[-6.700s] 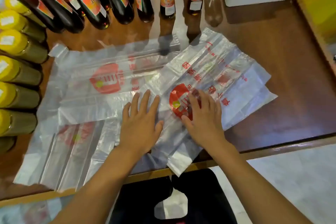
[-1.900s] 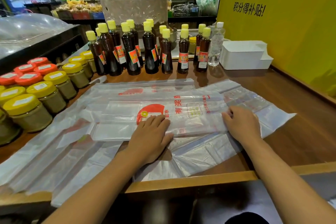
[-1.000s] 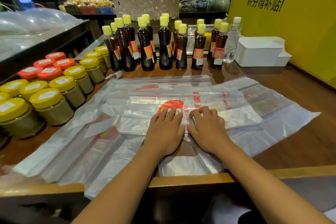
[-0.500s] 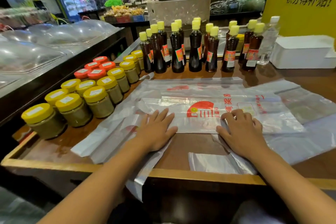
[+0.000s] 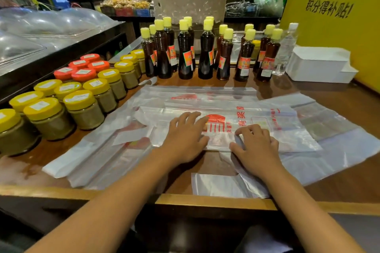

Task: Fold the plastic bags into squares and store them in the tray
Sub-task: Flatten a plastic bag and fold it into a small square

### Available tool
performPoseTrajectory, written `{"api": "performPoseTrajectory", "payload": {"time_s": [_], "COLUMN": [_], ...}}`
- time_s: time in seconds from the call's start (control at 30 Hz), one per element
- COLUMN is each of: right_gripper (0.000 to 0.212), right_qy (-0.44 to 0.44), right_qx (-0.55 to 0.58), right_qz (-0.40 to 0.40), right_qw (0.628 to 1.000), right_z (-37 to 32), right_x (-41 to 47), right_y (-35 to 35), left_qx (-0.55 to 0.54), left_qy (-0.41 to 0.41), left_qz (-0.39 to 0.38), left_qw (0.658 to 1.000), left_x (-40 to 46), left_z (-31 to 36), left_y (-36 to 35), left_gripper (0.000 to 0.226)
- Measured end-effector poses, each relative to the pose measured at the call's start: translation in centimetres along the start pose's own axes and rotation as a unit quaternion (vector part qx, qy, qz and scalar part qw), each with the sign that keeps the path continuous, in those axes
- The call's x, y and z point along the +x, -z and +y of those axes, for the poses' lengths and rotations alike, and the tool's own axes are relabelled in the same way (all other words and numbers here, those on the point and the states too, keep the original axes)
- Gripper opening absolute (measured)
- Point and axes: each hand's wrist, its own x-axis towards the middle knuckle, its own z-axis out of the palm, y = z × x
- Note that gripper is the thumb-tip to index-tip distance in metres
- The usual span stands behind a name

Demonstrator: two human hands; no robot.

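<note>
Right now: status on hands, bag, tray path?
Left hand flat on folded plastic bag, fingers straight. Right hand pressing its near edge, fingers bent. Bag a long strip, not square. White tray far right, no bags visible inside; path unobstructed.

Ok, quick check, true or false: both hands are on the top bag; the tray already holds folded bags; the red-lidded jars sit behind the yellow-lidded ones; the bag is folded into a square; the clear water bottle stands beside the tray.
1. True: the left hand lies flat and the right hand has curled fingers on the top bag.
2. False: no bags show in the white tray.
3. True: red-lidded jars sit behind yellow-lidded jars.
4. False: it is a long strip.
5. True: the water bottle stands left of the tray.
</note>
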Motion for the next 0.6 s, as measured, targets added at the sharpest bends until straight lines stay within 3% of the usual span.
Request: {"api": "performPoseTrajectory", "payload": {"time_s": [0.13, 0.27, 0.6], "right_gripper": [0.029, 0.027, 0.042], "right_qy": [-0.015, -0.024, 0.025], "right_qx": [0.006, -0.005, -0.025], "right_qz": [0.023, 0.043, -0.009], "right_qw": [1.000, 0.999, 0.999], "right_z": [0.7, 1.2, 2.7], "right_x": [0.0, 0.5, 7.3], "right_y": [0.1, 0.1, 3.4], "left_qx": [-0.020, -0.032, -0.043], "left_qy": [-0.058, -0.080, -0.086], "left_qz": [0.003, 0.004, -0.022], "left_qw": [0.998, 0.996, 0.995], "left_x": [2.4, 2.8, 3.8], "left_z": [4.0, 3.9, 3.1], "left_y": [-2.3, -3.8, -3.4], "left_gripper": [0.054, 0.052, 0.060]}}
